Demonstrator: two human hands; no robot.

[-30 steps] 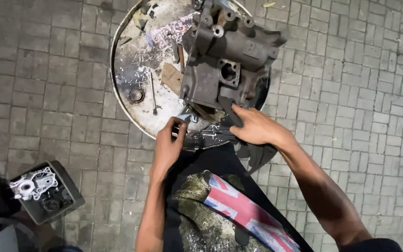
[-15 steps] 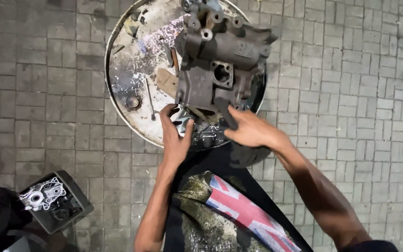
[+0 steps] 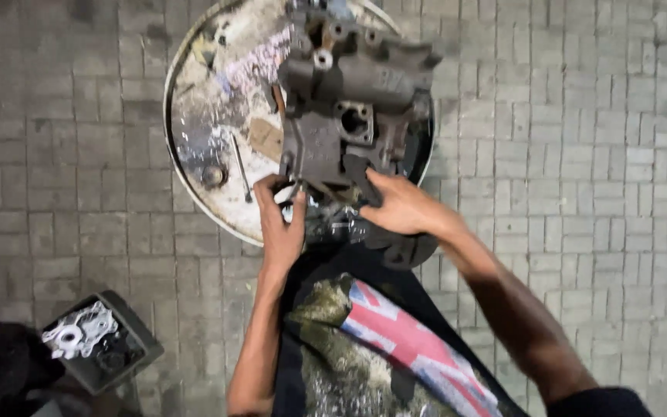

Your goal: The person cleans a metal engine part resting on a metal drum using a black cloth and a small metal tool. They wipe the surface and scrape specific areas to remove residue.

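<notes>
The fingers [image 3: 272, 189] of the left hand [image 3: 279, 228] curl against the lower left corner of the metal casting [image 3: 349, 108], thumb and forefinger pinched near a small bright part at that edge — whether they truly grip it or only press on it cannot be told from the head view. The fingers of the right hand [image 3: 399, 205] lie spread and flat on the lower right foot of the casting, touching it, with the thumb pointing up along its side; they are not clenched.

The casting is a dark grey, grimy block with several round bosses along its far side and a square port with a round hole in its middle face. It sits on the drum top [image 3: 194, 162], a round, scuffed, pale metal surface that serves as the worktop, and takes up the right half of it.

Left of the casting on the drum top lie a thin rod [image 3: 238, 166], a small round ring [image 3: 211, 176] and a brown scrap of card [image 3: 265, 139], all apart from the hands.

Well away from the casting, down at the lower left on the brick paving [image 3: 580, 193], stands a grey tray [image 3: 102, 351] holding a bright silver cover [image 3: 77, 333] and darker parts. Between the forearms shows a dark cloth with a red, white and blue pattern [image 3: 411, 340].
</notes>
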